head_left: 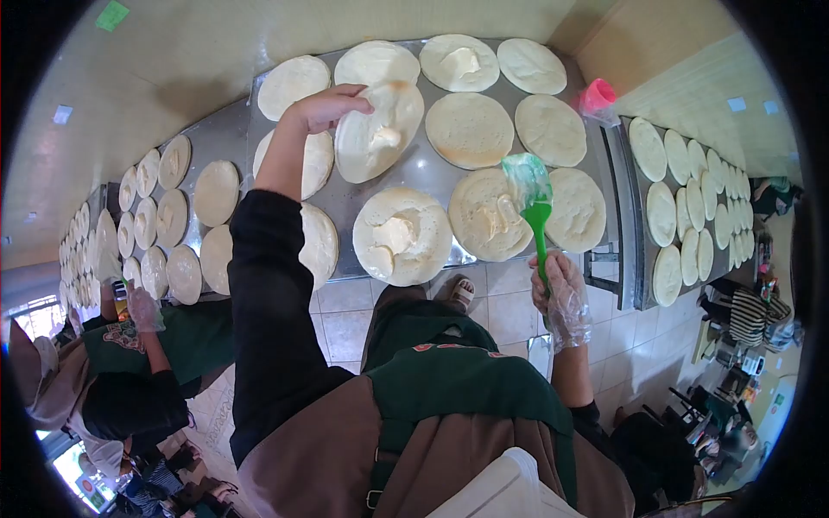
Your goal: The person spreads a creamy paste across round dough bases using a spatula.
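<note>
My bare left hand (328, 107) grips the edge of a round flatbread (367, 147), lifting it at a tilt above the metal table. A pale creamy dollop sits on that flatbread. In a clear plastic glove, my right hand (566, 298) is closed around the handle of a green spatula (537, 216). White cream coats the spatula's blade, which is over the right edge of a cream-dabbed flatbread (484, 226). Left of that one lies another flatbread (432, 259) with thick cream at its centre.
Several more round flatbreads (469, 129) cover the metal table (401, 177). A pink cup (598, 95) stands at the right back corner. More flatbread-laden tables extend left and right (635, 250). To the left, a co-worker's gloved hand (144, 309) is near their flatbreads.
</note>
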`<state>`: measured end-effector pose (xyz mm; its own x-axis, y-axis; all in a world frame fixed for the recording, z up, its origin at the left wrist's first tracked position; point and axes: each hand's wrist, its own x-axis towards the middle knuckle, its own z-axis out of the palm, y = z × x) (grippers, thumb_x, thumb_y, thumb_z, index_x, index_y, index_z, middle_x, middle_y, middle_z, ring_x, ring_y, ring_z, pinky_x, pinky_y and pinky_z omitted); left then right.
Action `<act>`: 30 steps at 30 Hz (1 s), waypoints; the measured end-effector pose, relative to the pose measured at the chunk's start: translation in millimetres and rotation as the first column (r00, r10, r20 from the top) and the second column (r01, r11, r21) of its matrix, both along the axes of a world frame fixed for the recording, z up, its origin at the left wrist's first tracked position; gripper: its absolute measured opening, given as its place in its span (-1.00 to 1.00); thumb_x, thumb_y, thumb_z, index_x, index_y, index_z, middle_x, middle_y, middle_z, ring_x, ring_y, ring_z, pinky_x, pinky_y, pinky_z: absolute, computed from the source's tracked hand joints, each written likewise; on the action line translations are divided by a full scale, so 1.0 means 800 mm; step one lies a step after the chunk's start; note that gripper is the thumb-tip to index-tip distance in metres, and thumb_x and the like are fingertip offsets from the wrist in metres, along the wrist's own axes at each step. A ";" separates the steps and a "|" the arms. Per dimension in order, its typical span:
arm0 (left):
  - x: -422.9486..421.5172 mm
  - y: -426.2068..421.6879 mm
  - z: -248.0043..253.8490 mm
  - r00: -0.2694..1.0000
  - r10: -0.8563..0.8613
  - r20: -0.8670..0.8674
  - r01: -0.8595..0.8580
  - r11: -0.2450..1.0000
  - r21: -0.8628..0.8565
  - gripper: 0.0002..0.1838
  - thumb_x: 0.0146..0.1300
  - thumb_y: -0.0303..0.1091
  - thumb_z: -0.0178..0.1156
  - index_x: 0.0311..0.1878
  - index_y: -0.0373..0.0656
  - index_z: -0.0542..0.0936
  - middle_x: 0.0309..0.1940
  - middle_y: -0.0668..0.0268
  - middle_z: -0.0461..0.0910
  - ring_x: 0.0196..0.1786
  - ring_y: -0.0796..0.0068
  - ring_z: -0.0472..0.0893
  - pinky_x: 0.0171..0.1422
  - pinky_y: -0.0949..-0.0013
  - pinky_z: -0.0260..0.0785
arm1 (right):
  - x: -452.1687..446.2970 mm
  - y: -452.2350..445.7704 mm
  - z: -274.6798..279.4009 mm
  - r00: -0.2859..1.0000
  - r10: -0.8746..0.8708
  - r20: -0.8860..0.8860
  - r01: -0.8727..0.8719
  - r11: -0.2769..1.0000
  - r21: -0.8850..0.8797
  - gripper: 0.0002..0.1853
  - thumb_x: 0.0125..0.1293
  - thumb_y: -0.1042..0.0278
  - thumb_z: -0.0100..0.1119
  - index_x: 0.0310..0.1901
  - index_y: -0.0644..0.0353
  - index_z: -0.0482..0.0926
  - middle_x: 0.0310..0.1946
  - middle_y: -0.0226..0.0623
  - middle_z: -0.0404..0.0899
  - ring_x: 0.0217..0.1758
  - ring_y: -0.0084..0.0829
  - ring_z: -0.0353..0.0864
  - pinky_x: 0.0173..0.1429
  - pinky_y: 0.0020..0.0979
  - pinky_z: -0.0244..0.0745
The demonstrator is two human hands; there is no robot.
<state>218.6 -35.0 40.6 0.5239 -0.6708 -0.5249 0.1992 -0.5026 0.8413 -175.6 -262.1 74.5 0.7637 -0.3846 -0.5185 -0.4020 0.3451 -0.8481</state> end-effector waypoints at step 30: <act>-0.333 -0.188 -0.068 0.543 -0.265 -0.797 -0.818 0.046 -0.573 -0.39 0.36 0.15 -0.19 0.33 -0.04 0.25 0.23 0.21 0.38 0.24 0.23 0.42 0.27 0.06 0.34 | -0.048 -0.048 -0.013 0.912 0.408 -0.029 -0.188 0.356 -0.915 -0.89 0.36 0.40 -0.04 -0.21 0.23 0.45 -0.50 0.10 0.47 -0.37 0.16 0.50 -0.33 -0.09 0.36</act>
<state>-48.1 -185.4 -13.7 0.7349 -0.6748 0.0677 0.6776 0.7347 -0.0321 -214.0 -300.1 63.7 0.9576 -0.2610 0.1215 -0.1236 -0.7540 -0.6452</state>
